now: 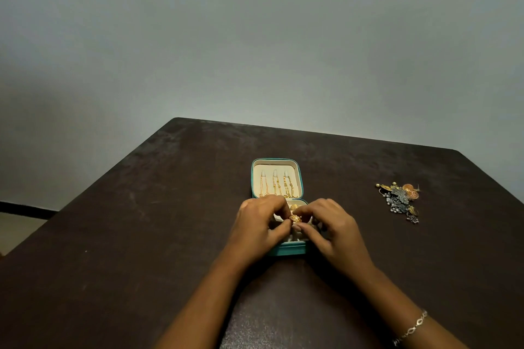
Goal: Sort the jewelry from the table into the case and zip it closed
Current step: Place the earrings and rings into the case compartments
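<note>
Gold filigree piece [295,218] is pinched by fingers [307,209] of left hand [256,225] and right hand [330,228], directly over teal jewelry case [289,250] tray. Jewelry pile [399,200] on bench [141,221] lies rightward, nearer right hand.

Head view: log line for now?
left hand, right hand: pinch gold piece over case | case open, chains in lid | loose pile right of case

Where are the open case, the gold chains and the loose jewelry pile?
case [287,250], head view, teal front wall.
gold chains [275,185], head view, middle chain in lid.
jewelry pile [399,196], head view, grey middle piece.
</note>
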{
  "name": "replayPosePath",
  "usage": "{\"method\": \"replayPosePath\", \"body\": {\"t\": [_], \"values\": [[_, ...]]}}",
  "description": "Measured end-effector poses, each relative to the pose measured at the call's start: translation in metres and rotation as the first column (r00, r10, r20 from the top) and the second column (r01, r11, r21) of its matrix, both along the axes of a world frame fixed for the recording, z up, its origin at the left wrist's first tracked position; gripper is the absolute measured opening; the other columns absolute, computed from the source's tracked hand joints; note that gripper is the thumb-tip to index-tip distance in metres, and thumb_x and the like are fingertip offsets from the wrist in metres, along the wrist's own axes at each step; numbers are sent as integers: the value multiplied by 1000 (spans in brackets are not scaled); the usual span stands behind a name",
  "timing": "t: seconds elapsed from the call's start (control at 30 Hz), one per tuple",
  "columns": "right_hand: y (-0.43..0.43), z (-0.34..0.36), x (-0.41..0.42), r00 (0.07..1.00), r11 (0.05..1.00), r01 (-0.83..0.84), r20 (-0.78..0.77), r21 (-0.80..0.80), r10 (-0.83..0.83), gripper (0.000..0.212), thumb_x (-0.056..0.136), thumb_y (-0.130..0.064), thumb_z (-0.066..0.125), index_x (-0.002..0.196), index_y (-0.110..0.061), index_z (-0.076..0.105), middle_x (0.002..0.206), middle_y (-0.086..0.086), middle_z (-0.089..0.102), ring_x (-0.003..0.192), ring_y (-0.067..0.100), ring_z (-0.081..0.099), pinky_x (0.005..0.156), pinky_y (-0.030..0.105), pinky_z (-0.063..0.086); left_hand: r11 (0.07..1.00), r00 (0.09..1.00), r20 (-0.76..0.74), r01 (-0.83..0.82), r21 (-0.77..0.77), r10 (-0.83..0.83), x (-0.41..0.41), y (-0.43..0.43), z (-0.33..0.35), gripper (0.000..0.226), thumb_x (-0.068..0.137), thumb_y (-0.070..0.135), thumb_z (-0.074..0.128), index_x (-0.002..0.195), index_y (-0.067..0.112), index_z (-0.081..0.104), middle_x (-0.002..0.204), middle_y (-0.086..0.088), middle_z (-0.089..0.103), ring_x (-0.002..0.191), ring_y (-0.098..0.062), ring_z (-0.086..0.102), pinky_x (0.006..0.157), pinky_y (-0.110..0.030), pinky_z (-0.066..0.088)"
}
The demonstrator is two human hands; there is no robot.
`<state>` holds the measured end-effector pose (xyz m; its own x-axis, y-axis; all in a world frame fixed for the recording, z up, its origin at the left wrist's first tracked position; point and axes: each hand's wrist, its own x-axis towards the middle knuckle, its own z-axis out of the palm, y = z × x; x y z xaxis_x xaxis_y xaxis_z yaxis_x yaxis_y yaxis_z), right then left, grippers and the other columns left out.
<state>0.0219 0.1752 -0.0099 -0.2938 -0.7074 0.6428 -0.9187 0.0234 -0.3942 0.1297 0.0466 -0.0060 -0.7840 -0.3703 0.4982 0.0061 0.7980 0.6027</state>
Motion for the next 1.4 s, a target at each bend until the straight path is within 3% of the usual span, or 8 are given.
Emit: {"method": "replayPosePath", "body": {"t": [0.13, 0.3, 0.47, 0.6, 0.7, 0.93, 1.27, 1.4], "values": [[2, 1, -3, 1000, 1000, 16, -11, 3, -16, 26, 82, -34, 53, 92, -15, 68, 82, -5, 62, 78, 3, 49, 65, 17, 41, 999, 1000, 17, 6, -43, -5, -1, -1, -1, 7, 73, 29, 56, 73, 22, 56, 73, 15, 56, 70, -5, 54, 79, -34, 44], [4, 4, -5, 998, 999, 14, -54, 47, -11, 27, 81, -36, 54, 92, -16, 68, 83, -5, 64, 79, 5, 51, 65, 21, 43, 997, 999, 45, 7, -82, -3, -1, 0, -2, 10, 75, 30, 56, 77, 20, 55, 77, 15, 56, 76, -4, 51, 86, -33, 40], [7, 9, -11, 991, 1000, 14, 135, -24, -11, 22, 78, -35, 58, 87, -19, 69, 83, -11, 63, 83, 4, 53, 70, 17, 43, 999, 998, 57, 5, -33, -3, -1, -2, -2, 16, 77, 27, 68, 87, 22, 56, 91, 13, 58, 92, -6, 51, 88, -26, 37], [9, 12, -15, 972, 998, 69, 226, 1, -67, 8, 77, -21, 67, 84, -23, 70, 83, -13, 62, 85, 4, 53, 69, 14, 41, 998, 995, 99, 15, -56, -9, 1, -5, -1, 28, 78, 26, 70, 101, 25, 56, 104, 13, 56, 99, 1, 45, 91, -22, 32], [7, 9, -14, 974, 993, 82, 202, 79, -97, 15, 76, -12, 72, 86, -23, 71, 83, -16, 60, 85, 3, 52, 69, 15, 42, 998, 995, 100, 21, -52, -16, 1, -5, -2, 28, 78, 25, 70, 103, 23, 58, 104, 11, 58, 101, -3, 47, 92, -23, 33], [1, 7, -11, 986, 974, 121, 87, 192, -140, 14, 76, -18, 73, 89, -21, 71, 83, -16, 54, 83, 6, 49, 66, 16, 38, 998, 992, 120, 32, -47, -26, 1, -6, -2, 23, 80, 26, 68, 101, 22, 60, 106, 11, 56, 105, -4, 47, 96, -24, 33], [0, 8, -9, 988, 958, 149, 14, 246, -157, 20, 77, -20, 72, 97, -21, 69, 89, -10, 60, 85, 7, 46, 66, 13, 33, 998, 991, 129, 36, -48, -29, 0, -7, -2, 16, 79, 26, 68, 94, 23, 62, 102, 11, 53, 104, -7, 47, 95, -24, 33], [1, 8, -9, 991, 958, 132, -44, 256, -124, 15, 74, -17, 75, 88, -19, 69, 87, -4, 64, 81, 9, 47, 63, 16, 35, 999, 990, 135, 33, -35, -28, 0, -7, -2, 15, 80, 26, 68, 93, 24, 63, 103, 10, 54, 105, -9, 47, 96, -25, 34]]}}
